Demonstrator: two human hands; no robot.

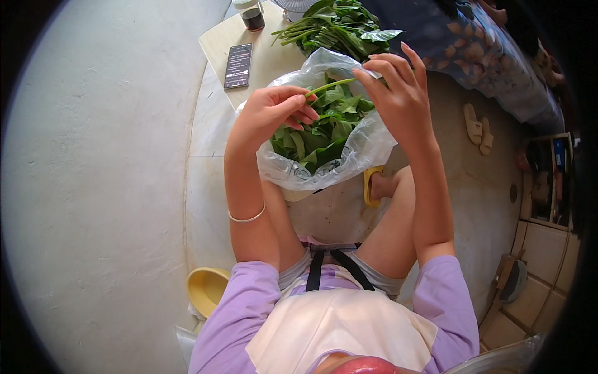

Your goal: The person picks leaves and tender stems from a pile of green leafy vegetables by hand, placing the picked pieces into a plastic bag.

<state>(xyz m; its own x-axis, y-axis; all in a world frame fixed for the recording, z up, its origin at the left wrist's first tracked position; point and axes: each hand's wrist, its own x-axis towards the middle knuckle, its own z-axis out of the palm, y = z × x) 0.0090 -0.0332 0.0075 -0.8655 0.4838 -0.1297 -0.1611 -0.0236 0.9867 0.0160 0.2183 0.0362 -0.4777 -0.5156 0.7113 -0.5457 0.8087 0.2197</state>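
One stem (pixel 333 85) in left grip (pixel 269 112)

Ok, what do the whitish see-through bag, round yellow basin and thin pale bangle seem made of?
Whitish see-through bag: thin, glossy plastic film, judging by its crinkles and highlights.
Round yellow basin: probably smooth plastic, given its even colour.
Thin pale bangle: perhaps polished metal, from its shine, though uncertain.

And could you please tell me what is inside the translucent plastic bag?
Loose green leaves show inside the plastic bag. Whatever lies beneath the top leaves, including the bag's bottom, is covered; the left hand hides part of the bag's left side.
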